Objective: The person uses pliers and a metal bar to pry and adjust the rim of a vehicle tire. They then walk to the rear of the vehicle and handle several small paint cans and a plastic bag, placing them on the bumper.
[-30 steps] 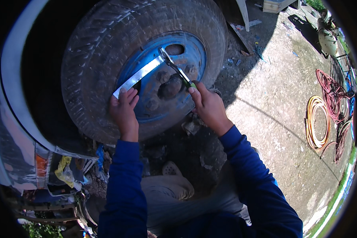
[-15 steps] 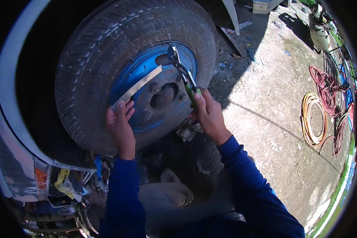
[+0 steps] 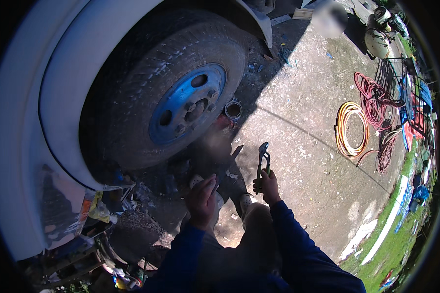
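My right hand [image 3: 268, 186] is closed around the green handles of a pair of water pump pliers [image 3: 263, 155], whose dark jaws point up and away from me. My left hand [image 3: 202, 202] is closed on a flat metal strip [image 3: 236, 152]; the strip looks dark in the shade and its far end sticks out beyond my fingers. Both hands are above my knees, apart from each other and from the wheel. Ahead and to the left stands a large tyre [image 3: 132, 107] with a blue rim [image 3: 181, 95], its nuts and hub showing.
A pale vehicle fender [image 3: 68, 93] arches over the tyre. Beside the wheel stands a small open can [image 3: 233, 110]. Coiled yellow hose [image 3: 352, 129] and red hose [image 3: 371, 100] lie on the concrete to the right, near a black metal frame [image 3: 401, 73]. Debris is scattered at lower left.
Both hands have drawn back from the wheel toward my knees, still holding the pliers and the strip. My view has shifted, showing more fender and more ground to the right.
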The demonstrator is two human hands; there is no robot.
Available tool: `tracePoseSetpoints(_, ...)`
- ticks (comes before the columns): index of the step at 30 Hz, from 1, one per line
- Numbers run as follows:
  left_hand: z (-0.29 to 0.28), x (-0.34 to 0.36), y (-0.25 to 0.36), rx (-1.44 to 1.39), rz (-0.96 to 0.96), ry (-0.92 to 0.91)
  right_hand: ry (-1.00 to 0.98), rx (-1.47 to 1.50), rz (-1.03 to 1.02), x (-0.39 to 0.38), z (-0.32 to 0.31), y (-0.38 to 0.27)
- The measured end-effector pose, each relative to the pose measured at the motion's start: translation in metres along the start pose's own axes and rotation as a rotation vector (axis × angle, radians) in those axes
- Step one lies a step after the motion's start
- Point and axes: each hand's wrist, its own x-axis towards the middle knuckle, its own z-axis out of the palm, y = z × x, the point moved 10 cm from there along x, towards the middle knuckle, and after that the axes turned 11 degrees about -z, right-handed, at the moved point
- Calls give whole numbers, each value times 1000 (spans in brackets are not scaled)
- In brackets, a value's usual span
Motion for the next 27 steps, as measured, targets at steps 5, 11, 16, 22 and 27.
tracePoseSetpoints(5,-117,-123,55,-225,-614,32,-263,-398,158,-145,-109,14)
tracePoseSetpoints(11,-262,-255,118,-571,-1048,383,-733,-1362,593,-263,-224,26)
tracePoseSetpoints(16,-366,-347,107,-868,-992,701,-849,-1676,625,-317,-219,1)
tracePoseSetpoints(22,-484,-500,91,-754,-1055,824,-954,-1836,270,-339,-4,-17)
tracePoseSetpoints(27,-548,-681,57,-20,-1272,816,-1054,-1934,-29,-402,185,27)
